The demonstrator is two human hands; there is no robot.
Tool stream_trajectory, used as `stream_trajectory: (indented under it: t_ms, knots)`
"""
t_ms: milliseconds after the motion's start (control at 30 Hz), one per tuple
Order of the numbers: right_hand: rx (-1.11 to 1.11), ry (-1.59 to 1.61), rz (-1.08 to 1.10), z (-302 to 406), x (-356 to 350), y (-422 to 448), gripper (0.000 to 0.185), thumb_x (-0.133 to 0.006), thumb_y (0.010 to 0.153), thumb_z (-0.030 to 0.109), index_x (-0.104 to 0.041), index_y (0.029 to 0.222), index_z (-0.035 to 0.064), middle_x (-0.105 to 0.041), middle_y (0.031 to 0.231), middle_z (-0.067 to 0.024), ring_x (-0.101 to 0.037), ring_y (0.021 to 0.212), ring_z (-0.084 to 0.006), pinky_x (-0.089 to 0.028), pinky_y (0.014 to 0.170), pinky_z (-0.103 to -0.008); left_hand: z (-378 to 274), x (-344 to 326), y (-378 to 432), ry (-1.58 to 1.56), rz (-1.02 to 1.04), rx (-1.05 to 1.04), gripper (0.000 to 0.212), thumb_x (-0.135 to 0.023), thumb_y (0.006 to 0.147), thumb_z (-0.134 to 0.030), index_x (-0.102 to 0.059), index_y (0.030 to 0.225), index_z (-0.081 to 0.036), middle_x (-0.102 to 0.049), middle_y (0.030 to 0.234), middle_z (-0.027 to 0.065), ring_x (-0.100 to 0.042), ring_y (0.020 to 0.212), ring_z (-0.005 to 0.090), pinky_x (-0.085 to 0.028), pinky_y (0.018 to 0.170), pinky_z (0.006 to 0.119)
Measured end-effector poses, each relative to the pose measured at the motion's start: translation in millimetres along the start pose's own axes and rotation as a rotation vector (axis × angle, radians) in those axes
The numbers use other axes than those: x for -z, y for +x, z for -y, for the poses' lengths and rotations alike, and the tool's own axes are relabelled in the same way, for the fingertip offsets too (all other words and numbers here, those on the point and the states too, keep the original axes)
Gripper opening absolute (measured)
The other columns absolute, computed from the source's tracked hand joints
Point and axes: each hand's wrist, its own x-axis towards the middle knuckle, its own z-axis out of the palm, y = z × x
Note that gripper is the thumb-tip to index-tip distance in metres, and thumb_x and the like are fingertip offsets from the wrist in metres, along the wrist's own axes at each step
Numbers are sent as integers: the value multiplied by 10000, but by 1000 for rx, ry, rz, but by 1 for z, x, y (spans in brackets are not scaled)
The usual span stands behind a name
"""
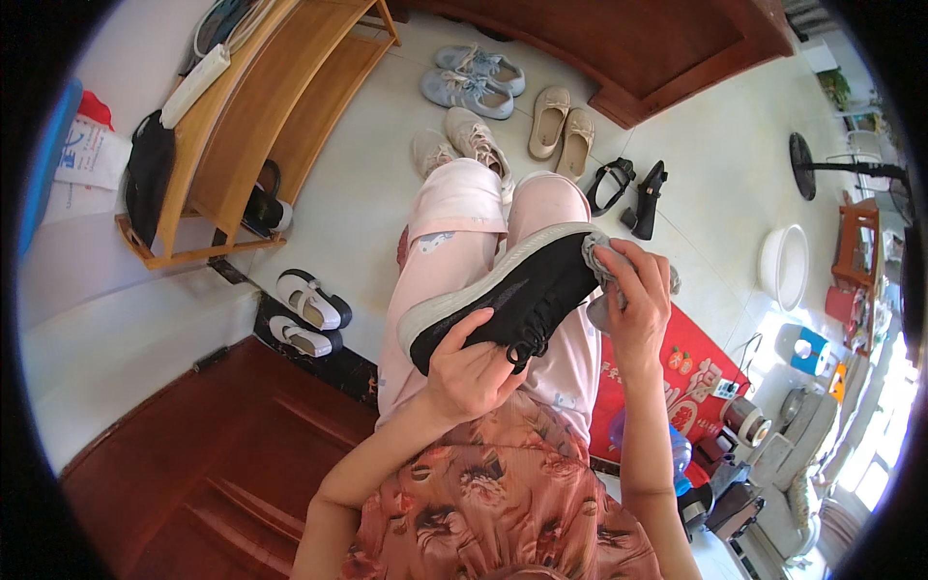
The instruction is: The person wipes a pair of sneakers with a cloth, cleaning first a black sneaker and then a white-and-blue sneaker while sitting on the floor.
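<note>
A black lace-up sneaker [500,297] with a white sole lies tilted on its side above my lap. My left hand [471,373] grips it around the ankle opening, near the black laces [534,333]; the fingers inside the shoe are hidden. At the toe end, my right hand [638,301] pinches a crumpled grey cloth [599,264] against the tip of the shoe. Part of the cloth sticks out beyond my fingers. Beneath the sneaker are my legs in pink trousers [442,290].
Beige sneakers [475,141], blue sneakers [471,83], tan flats [558,130] and black heeled shoes [645,199] stand on the tiles ahead. White shoes [308,312] sit left, below a wooden rack [268,94]. Rightward are a red mat [674,362] and white basin [784,267].
</note>
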Motion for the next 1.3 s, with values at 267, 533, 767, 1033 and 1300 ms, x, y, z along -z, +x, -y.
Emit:
stream_trajectory:
  t_ms: [267,533,767,1033,1300]
  knots:
    - [310,380,412,45,13,16,299,-617,708,26,-741,964,118,-702,1070,-3,-596,1007,-257,-515,852,-371,-7,-10,-10,90,30,-116,67,-665,828,-118,-673,804,-57,-643,710,25,-615,630,144,-522,920,383]
    - [194,-20,133,-23,0,15,359,-586,671,-68,-730,942,118,-687,1061,-6,-597,942,-269,-531,771,-395,1,-2,-1,8,17,-36,122,-707,757,-93,-649,841,-25,-604,666,29,-592,595,166,-516,932,393]
    - [-136,-292,56,-17,21,5,391,-613,667,-73,-753,991,97,-690,1050,-34,-593,949,-257,-523,793,-372,10,0,11,-33,-64,91,103,-710,757,-28,-621,706,-27,-579,600,76,-585,553,254,-531,855,428]
    - [44,67,100,17,-11,1,395,-596,698,-92,-707,1045,60,-661,1049,-71,-572,950,-284,-513,836,-382,13,0,23,-35,-82,127,170,-716,766,-32,-573,675,-18,-569,584,95,-553,519,270,-533,839,440]
    - [-55,274,266,10,17,-12,292,-622,741,9,-724,1004,85,-649,1069,-27,-567,948,-250,-505,860,-364,16,1,19,-36,-135,378,165,-732,784,-65,-600,720,11,-596,690,148,-612,786,405,-519,779,450]
